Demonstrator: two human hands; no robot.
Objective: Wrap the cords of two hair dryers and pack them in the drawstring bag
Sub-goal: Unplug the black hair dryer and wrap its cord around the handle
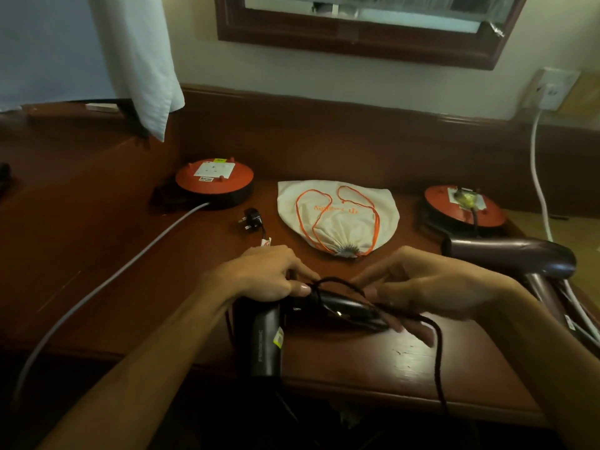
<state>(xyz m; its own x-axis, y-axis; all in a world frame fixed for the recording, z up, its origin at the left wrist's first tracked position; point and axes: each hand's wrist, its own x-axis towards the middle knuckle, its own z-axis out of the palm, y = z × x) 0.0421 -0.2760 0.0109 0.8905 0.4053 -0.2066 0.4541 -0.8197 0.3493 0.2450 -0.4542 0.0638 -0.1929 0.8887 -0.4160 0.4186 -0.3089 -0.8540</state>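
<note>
The left hand (271, 274) is gripping a black hair dryer (328, 311) lying at the near edge of the worktop (438, 362), its barrel hanging over that edge. The right hand (428, 297) is pinching the black cord (431, 326) over the dryer's handle. The closed drawstring bag (337, 216) is lying beyond the hands, mid-worktop. A second hair dryer (513, 254) is sitting to the right, near the right edge. The plug (251, 219) is resting left of the bag.

Head view looks down, close over desk (422, 358)
</note>
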